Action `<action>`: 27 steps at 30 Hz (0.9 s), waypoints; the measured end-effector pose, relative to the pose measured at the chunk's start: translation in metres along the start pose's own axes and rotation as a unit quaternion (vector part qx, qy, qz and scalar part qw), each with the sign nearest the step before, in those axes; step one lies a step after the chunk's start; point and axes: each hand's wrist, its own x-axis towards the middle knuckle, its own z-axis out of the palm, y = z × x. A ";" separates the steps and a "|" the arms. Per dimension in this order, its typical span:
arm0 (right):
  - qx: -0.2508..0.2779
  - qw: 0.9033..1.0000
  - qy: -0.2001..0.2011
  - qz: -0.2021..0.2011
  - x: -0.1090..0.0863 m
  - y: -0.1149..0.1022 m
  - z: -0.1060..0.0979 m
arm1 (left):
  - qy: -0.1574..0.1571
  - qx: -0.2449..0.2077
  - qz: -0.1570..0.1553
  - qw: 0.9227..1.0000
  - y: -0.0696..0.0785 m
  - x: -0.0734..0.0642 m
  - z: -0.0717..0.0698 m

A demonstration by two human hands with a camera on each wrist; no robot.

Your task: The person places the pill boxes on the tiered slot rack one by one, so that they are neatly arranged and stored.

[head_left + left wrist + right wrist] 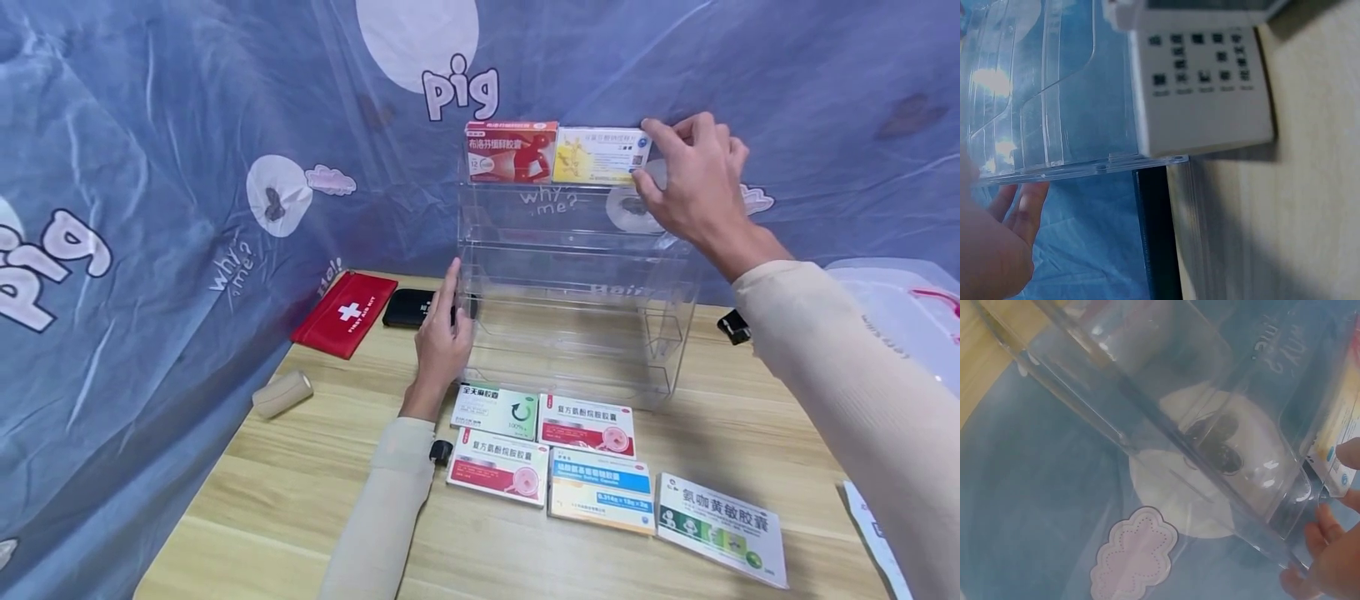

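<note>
A clear acrylic tiered rack [570, 267] stands on the table. On its top tier a red medicine box [512, 153] sits at the left, with a yellow-and-white medicine box [602, 156] right beside it. My right hand [697, 175] pinches the right end of the yellow-and-white box, index finger at the upper corner and thumb at the lower one. In the right wrist view that box [1338, 444] shows only partly, at the edge. Fairly straight fingers of my left hand [442, 337] lie along the rack's left side, and the left wrist view shows them behind its clear panel [1079, 94].
Several medicine boxes lie in front of the rack, among them a green-and-white one [495, 411] and a blue-and-white one [602, 490]. Left of it are a red first aid pouch [347, 315], a black case [408, 307] and a tan roll [282, 395]. A printed blue cloth [187, 100] hangs behind.
</note>
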 end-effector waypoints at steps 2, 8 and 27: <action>-0.002 1.000 -0.002 -0.002 -0.002 0.000 0.001 | -0.002 -0.002 -0.004 1.000 0.000 -0.001 0.000; 0.009 1.000 -0.002 -0.005 -0.008 0.003 0.002 | 0.000 -0.004 -0.008 1.000 -0.002 -0.003 0.001; 0.097 0.993 0.037 0.049 -0.112 0.038 -0.026 | 0.002 0.002 0.003 1.000 -0.004 0.001 0.000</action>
